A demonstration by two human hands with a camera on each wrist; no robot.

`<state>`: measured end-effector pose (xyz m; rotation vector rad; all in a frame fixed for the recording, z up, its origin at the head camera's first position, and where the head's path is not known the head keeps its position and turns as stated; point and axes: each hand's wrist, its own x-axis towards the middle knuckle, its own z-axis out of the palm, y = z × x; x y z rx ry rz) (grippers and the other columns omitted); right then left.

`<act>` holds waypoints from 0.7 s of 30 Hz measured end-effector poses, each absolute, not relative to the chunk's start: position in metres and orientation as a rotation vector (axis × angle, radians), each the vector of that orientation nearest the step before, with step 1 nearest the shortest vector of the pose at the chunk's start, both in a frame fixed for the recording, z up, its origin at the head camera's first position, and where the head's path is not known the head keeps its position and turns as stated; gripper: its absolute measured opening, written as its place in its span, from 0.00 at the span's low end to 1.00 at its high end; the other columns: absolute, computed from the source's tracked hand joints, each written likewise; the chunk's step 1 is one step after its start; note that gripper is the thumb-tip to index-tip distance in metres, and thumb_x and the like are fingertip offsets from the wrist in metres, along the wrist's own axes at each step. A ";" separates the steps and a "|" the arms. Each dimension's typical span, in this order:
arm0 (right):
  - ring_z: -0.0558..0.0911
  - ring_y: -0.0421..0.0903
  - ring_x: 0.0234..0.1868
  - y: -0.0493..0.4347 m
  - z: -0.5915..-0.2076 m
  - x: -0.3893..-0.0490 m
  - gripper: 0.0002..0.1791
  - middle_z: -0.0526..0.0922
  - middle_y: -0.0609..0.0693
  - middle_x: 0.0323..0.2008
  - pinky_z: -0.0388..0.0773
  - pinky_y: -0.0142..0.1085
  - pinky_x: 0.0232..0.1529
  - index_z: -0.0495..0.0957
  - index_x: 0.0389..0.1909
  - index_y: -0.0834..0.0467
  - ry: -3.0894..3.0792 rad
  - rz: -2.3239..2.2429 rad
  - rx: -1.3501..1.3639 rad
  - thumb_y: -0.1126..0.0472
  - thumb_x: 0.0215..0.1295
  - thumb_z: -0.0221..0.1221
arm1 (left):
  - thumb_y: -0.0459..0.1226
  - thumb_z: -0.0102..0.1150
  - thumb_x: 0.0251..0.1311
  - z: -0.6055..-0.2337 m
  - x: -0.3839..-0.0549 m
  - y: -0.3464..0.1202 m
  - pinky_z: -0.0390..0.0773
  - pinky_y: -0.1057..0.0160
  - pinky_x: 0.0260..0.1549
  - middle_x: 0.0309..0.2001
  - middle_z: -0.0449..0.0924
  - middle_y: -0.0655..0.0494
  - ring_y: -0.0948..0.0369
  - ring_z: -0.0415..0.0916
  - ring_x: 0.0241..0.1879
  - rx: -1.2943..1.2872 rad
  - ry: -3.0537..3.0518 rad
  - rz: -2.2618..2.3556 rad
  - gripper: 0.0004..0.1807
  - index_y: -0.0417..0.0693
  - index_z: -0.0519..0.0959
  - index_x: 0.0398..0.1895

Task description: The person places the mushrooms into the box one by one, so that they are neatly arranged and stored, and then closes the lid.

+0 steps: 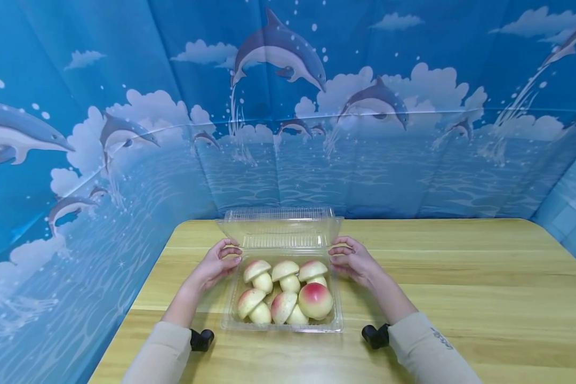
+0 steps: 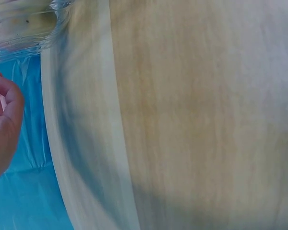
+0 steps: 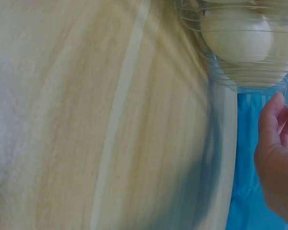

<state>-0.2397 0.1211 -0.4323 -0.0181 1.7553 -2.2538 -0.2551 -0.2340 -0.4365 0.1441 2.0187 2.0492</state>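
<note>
A clear plastic clamshell container holds several cream, mushroom-shaped buns with pink-tinted caps. One bun at the front right shows its round pink top. Behind the base, the transparent lid stands raised and tilted back. My left hand grips the container's back left corner by the hinge, its fingers bent. At the opposite back corner my right hand does likewise, thumb and fingers at the edge. In the right wrist view, the right hand has its fingertips right at the ribbed plastic wall.
The container rests on a light wooden table, near its back edge. Close behind hangs a blue curtain printed with dolphins and waves. A black wrist mount sits below the left sleeve, another by the right sleeve.
</note>
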 end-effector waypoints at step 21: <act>0.77 0.44 0.33 0.119 -0.427 -0.237 0.16 0.74 0.50 0.32 0.79 0.34 0.38 0.70 0.39 0.61 1.765 -2.264 0.012 0.83 0.56 0.50 | 0.33 0.38 0.69 -0.423 -0.252 -0.235 0.73 0.67 0.34 0.38 0.76 0.56 0.62 0.72 0.38 -0.061 1.933 2.090 0.12 0.41 0.72 0.48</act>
